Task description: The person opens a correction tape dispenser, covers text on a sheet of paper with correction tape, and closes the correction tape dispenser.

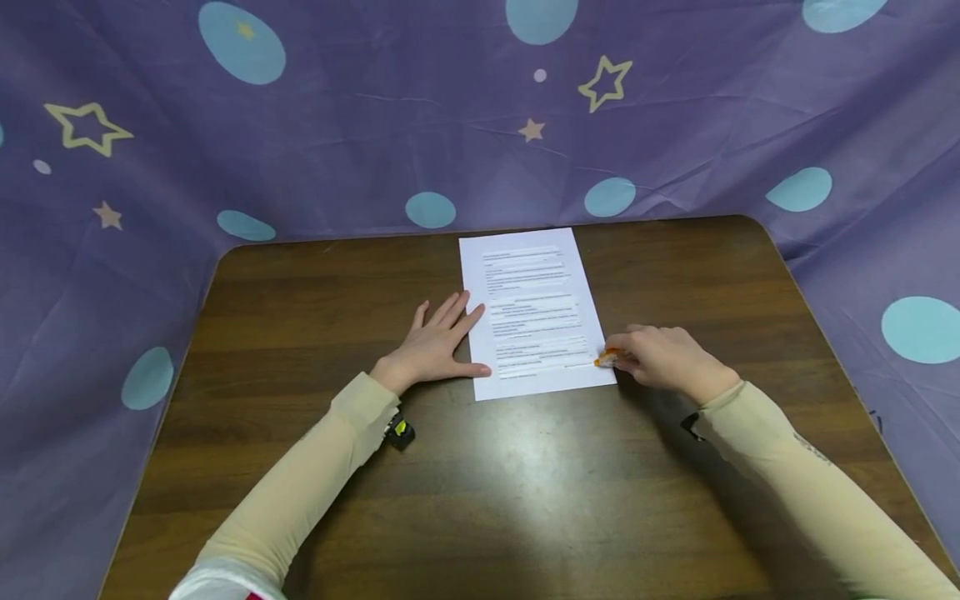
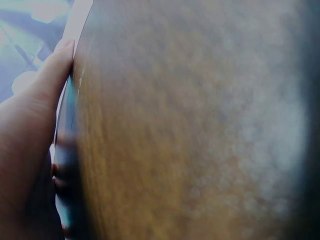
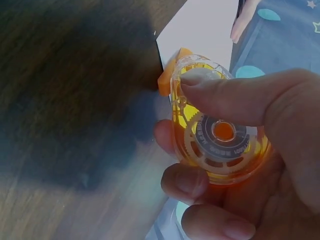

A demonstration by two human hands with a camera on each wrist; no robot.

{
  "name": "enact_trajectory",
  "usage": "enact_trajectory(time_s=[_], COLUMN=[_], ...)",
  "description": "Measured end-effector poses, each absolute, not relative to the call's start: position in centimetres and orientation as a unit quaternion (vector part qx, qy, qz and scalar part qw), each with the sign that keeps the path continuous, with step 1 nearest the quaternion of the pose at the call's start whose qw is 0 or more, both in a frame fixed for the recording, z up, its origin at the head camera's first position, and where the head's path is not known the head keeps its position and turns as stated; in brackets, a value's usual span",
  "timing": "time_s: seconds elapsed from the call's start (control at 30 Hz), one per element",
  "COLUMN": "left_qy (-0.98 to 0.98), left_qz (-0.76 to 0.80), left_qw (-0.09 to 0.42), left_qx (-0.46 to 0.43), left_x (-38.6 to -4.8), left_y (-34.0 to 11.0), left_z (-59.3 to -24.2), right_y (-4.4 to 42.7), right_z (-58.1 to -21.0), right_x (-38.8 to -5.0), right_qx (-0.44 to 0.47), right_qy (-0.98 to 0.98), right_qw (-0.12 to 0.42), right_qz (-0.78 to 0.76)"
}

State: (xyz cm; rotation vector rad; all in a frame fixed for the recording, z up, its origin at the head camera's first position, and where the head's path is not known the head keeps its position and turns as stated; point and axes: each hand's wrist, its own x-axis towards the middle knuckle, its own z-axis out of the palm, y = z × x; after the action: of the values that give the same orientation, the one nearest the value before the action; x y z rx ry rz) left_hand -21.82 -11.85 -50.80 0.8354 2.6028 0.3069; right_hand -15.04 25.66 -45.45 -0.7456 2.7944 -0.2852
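Note:
A sheet of paper (image 1: pixel 536 312) with printed lines lies on the table, some of its text broken by white strips. With fingers spread, my left hand (image 1: pixel 435 346) rests at the sheet's left edge, thumb and fingertips on the paper. My right hand (image 1: pixel 667 358) pinches an orange, clear-cased correction tape (image 3: pixel 220 132) between thumb and curled fingers. In the head view the tape's orange tip (image 1: pixel 597 362) is at the sheet's lower right edge; whether it touches the paper I cannot tell. The left wrist view shows only the thumb side of the left hand (image 2: pixel 30 115), with blurred wood.
The brown wooden table (image 1: pixel 315 317) has its far edge against a purple curtain (image 1: pixel 450 108) with stars and blue spots, which also hangs on both sides. Below the left sleeve shows a small black device (image 1: pixel 400 432) at the wrist.

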Motion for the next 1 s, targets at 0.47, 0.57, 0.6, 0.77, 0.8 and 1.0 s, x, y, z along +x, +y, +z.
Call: enact_trajectory(time_s=[0.47, 0.57, 0.6, 0.77, 0.8, 1.0], left_qy=[0.929, 0.929, 0.928, 0.925, 0.925, 0.924], left_qz=[0.110, 0.107, 0.108, 0.126, 0.128, 0.146], left_qw=[0.190, 0.190, 0.191, 0.196, 0.197, 0.193], left_qx=[0.299, 0.299, 0.299, 0.300, 0.299, 0.298], left_x=[-21.8, -21.9, -21.9, -22.0, -22.1, -22.3], left_y=[-11.7, -11.7, -11.7, -11.8, -11.8, -11.9], left_z=[-50.6, -50.5, -50.4, -49.8, -49.6, -49.3], right_y=[25.7, 25.4, 25.4, 25.2, 25.2, 25.2], right_z=[-45.1, -45.2, -45.3, -45.5, -45.6, -45.8], right_x=[-15.7, -15.9, -16.0, -16.1, -16.1, -15.9], right_qx=[-0.282, -0.282, -0.282, -0.279, -0.278, -0.274], right_qy=[0.943, 0.944, 0.944, 0.944, 0.945, 0.946], right_qw=[0.114, 0.110, 0.110, 0.107, 0.106, 0.096], right_qz=[-0.132, -0.134, -0.134, -0.137, -0.138, -0.144])
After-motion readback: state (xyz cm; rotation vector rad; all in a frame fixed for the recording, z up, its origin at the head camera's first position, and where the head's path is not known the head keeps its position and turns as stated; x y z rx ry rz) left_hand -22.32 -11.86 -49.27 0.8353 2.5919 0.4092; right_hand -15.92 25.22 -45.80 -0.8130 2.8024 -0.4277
